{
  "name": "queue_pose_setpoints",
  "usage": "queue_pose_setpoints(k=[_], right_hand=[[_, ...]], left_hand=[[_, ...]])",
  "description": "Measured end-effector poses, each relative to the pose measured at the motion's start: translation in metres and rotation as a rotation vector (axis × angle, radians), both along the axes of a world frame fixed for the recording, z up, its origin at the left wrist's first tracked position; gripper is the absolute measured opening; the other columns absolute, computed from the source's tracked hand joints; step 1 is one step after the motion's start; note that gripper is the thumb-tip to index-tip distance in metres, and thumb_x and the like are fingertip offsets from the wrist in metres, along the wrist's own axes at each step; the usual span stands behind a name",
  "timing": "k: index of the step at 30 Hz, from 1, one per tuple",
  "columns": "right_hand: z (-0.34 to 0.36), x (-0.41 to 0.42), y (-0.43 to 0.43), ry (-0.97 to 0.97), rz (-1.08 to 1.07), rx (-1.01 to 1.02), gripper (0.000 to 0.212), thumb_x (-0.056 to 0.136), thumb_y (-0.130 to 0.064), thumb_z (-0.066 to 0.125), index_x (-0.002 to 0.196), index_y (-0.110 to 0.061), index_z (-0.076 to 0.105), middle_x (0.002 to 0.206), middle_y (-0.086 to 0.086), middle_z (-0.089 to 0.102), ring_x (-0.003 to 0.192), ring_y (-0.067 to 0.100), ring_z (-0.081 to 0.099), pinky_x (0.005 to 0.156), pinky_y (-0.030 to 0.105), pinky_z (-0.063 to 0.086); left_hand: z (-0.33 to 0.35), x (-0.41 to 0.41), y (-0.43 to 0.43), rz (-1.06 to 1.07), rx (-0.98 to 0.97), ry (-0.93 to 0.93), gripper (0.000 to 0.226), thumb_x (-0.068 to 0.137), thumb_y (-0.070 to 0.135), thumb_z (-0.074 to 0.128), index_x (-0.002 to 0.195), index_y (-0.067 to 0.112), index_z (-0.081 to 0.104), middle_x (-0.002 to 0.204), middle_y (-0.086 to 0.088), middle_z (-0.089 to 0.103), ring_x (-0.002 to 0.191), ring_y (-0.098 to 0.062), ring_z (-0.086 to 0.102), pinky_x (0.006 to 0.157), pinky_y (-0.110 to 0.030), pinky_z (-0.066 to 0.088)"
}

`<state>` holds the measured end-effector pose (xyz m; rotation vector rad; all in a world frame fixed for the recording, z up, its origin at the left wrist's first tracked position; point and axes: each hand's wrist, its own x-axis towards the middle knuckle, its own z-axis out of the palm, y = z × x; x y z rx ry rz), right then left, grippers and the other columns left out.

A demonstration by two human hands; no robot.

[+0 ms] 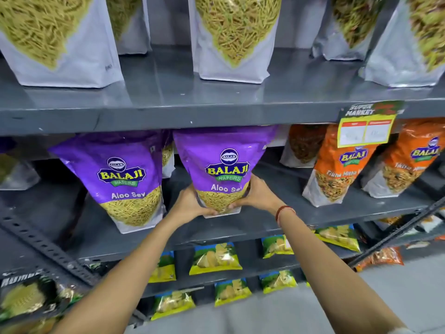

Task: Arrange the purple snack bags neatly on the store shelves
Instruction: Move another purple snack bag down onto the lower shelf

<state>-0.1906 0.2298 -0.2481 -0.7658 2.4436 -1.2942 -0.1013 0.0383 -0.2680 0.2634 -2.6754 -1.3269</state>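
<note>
Grey metal shelves [168,116] carry white-bottomed sev bags [231,37] on the upper level, orange bags [342,169] to the right on the middle shelf, and small yellow-green packets [215,259] below. On the middle shelf, a second purple bag [122,179] stands just left of the held purple bag [225,165], whose top disappears behind the upper shelf's edge. The left hand [190,201] and right hand [257,194], arms stretched forward, clamp their fingers on its lower corners, its base at the shelf; a yellow price tag [366,131] is blurred.
</note>
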Motion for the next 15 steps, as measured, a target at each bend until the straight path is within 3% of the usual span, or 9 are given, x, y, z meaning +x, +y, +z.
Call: queue_pose_setpoints(k=[5, 9, 12, 15], right_hand=[[-0.01, -0.017, -0.007, -0.067, 0.03, 0.085, 0.073, 0.048, -0.012, 0.093, 0.106, -0.027, 0.051, 0.105, -0.008, 0.064, 0.104, 0.011, 0.058, 0.101, 0.033, 0.045], [-0.022, -0.016, -0.006, -0.132, 0.049, 0.111, 0.074, 0.054, -0.011, 0.091, 0.11, -0.03, 0.046, 0.108, -0.009, 0.062, 0.106, 0.013, 0.058, 0.102, 0.036, 0.046], [-0.022, -0.014, -0.006, -0.162, 0.018, 0.122, 0.082, 0.056, -0.014, 0.09, 0.121, -0.027, 0.042, 0.117, -0.006, 0.061, 0.115, 0.018, 0.057, 0.1, 0.034, 0.046], [-0.02, -0.009, -0.003, -0.172, -0.037, 0.202, 0.084, 0.063, -0.02, 0.087, 0.133, -0.015, 0.04, 0.133, 0.007, 0.056, 0.125, 0.025, 0.05, 0.1, 0.034, 0.041]], left_hand=[[-0.012, -0.009, 0.002, 0.034, 0.066, -0.047, 0.07, 0.045, 0.02, 0.093, 0.106, 0.01, 0.06, 0.101, 0.001, 0.067, 0.091, -0.008, 0.058, 0.057, 0.001, 0.036], [-0.024, -0.005, 0.003, 0.051, 0.112, -0.101, 0.063, 0.047, 0.019, 0.092, 0.099, 0.021, 0.055, 0.1, 0.001, 0.066, 0.093, -0.012, 0.059, 0.072, -0.019, 0.041], [-0.022, -0.004, 0.003, 0.037, 0.098, -0.129, 0.069, 0.05, 0.018, 0.09, 0.11, 0.013, 0.056, 0.108, -0.002, 0.065, 0.096, -0.013, 0.057, 0.076, -0.022, 0.041], [-0.018, -0.001, 0.0, 0.029, 0.01, -0.208, 0.062, 0.062, 0.023, 0.084, 0.115, 0.011, 0.055, 0.116, -0.007, 0.065, 0.103, -0.021, 0.059, 0.077, -0.025, 0.039]])
